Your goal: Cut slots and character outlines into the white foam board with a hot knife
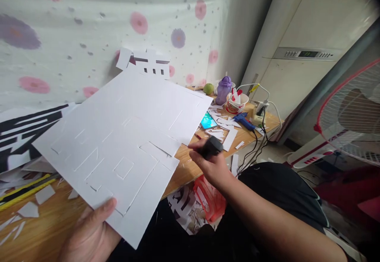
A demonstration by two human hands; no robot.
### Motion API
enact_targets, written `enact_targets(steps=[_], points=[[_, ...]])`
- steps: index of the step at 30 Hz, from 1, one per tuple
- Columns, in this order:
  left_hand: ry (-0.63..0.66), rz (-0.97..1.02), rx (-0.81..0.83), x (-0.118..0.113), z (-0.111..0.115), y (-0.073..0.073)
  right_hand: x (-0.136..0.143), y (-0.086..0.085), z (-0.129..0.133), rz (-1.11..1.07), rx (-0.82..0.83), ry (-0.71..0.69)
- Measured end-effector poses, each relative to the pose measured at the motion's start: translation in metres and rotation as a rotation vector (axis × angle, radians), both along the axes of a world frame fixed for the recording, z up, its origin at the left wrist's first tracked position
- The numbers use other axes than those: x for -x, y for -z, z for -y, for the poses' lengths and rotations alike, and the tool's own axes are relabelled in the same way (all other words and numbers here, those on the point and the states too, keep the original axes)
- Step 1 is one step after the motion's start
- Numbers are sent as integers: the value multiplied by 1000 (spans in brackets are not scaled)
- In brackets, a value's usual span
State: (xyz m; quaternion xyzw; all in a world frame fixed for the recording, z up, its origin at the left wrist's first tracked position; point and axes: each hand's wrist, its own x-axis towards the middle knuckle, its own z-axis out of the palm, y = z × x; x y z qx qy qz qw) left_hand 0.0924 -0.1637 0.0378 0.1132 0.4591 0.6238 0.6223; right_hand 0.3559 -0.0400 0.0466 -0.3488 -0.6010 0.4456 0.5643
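Observation:
My left hand point(95, 224) grips the lower edge of a large white board point(139, 111), thumb on top and fingers hidden underneath. Thin straight cut lines run across the board, some forming rectangles, and its right edge has a notch. The board is held tilted above the table. Close to that notch, my right hand point(209, 159) is closed around a tool with a thick black handle point(212, 147). The tool's working end cannot be clearly made out.
On the wooden table point(187, 167) are a lit phone point(208, 120), a blue glue gun point(245, 120), paper scraps, a purple bottle point(224, 90) and a paper tub point(237, 103). Cables hang off its right side. A yellow-black strip point(26, 190) lies left; a fan point(350, 111) stands right.

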Motion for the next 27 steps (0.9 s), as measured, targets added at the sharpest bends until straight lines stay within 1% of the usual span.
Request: enact_targets(steps=[2,4,7,9,10,13,15,16,19,20,21,23,24,25,27], points=[[-48,-63,-3,-2,-7,-1,-10,-2,3,21,-120,-55],[-118,-108,33,-5,-12,-8,-23,-2,4,105,-218,-78],[-218,-82,113,-8,-21,-22,-42,1,2,279,-277,-8],[-237,-54,117,-4,-31,-30,-52,3,-2,375,-281,21],[-234,-49,99,0,-37,-33,-55,3,-4,411,-297,13],[-212,-53,65,12,-63,-41,-54,1,-11,483,-448,-56],[-199,-63,40,17,-83,-47,-45,0,-17,605,-517,-129],[-182,-78,0,19,-93,-50,-39,1,-20,716,-493,-172],[-129,-158,-144,18,-121,-58,-24,7,-34,1071,-325,-262],[-116,-179,-168,17,-128,-60,-22,10,-39,1163,-328,-300],[-113,-188,-178,16,-134,-60,-21,13,-45,1239,-371,-345],[-135,-178,-170,14,-144,-59,-24,17,-57,1340,-525,-463],[-146,-162,-161,12,-147,-58,-26,17,-61,1361,-589,-511],[-155,-145,-151,11,-149,-55,-28,17,-64,1363,-620,-543],[-170,-125,-127,10,-151,-49,-29,14,-68,1321,-574,-557]])
